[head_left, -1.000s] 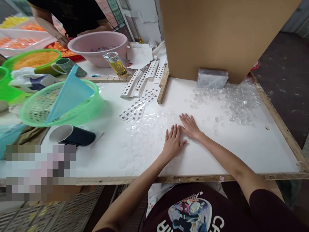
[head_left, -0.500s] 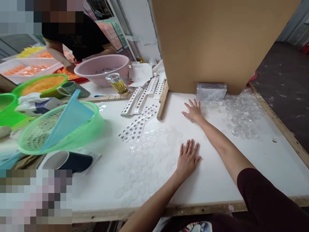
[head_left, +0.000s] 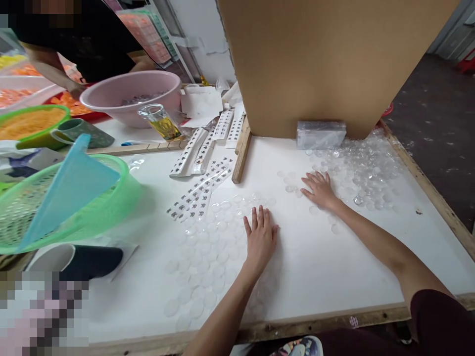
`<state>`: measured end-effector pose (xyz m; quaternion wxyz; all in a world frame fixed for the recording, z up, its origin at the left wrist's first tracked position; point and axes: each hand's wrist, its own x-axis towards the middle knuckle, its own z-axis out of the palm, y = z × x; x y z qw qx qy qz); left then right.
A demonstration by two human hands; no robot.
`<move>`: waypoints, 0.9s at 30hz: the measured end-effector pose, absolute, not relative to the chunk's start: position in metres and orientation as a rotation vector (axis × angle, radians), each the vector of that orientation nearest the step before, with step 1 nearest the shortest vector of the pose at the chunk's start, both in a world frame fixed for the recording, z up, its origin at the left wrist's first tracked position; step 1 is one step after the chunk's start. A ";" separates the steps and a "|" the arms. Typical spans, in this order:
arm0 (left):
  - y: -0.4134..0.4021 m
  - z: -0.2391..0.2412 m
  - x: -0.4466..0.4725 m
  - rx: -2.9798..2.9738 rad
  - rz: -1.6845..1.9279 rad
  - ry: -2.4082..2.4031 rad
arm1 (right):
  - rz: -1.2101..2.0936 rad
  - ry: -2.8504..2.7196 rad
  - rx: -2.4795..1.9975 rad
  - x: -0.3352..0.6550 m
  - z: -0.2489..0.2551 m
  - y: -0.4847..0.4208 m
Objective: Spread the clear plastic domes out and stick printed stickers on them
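Flat on the white tabletop, with fingers stretched out, my left hand (head_left: pixel 261 239) rests at the right edge of a spread of clear round discs (head_left: pixel 202 254). My right hand (head_left: pixel 319 190) is open too, fingers spread, palm down among a few loose clear discs (head_left: pixel 291 188). Beyond it, to the right, lies a heap of clear discs (head_left: pixel 371 168). Neither hand grips anything. Sheets of paw-print stickers (head_left: pixel 200 190) lie at the far edge of the left spread.
A tall cardboard sheet (head_left: pixel 334 64) stands at the back, a plastic-wrapped block (head_left: pixel 321 134) before it. At left are a green basket (head_left: pixel 126 198) holding a blue scoop-like piece, a dark mug (head_left: pixel 96 261), a pink basin (head_left: pixel 111 106) and a glass (head_left: pixel 161 122). Behind them, a co-worker (head_left: pixel 81 44) reaches into orange pieces.
My right hand has come down and right towards me, and a few discs now lie scattered around it. My left hand has slid left onto the discs' edge. The view has turned slightly right.
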<state>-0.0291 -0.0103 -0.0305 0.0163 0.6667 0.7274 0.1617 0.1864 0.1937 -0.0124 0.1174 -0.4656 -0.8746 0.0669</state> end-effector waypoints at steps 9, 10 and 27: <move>0.128 -0.017 0.006 1.991 0.609 2.062 | 0.146 -2.372 -1.410 0.156 0.014 0.276; 0.144 -0.016 0.009 1.953 0.591 2.086 | 0.154 -2.348 -1.469 0.150 0.014 0.288; 0.114 -0.024 0.050 2.297 0.594 1.608 | 0.363 -2.486 -1.200 0.251 -0.011 0.166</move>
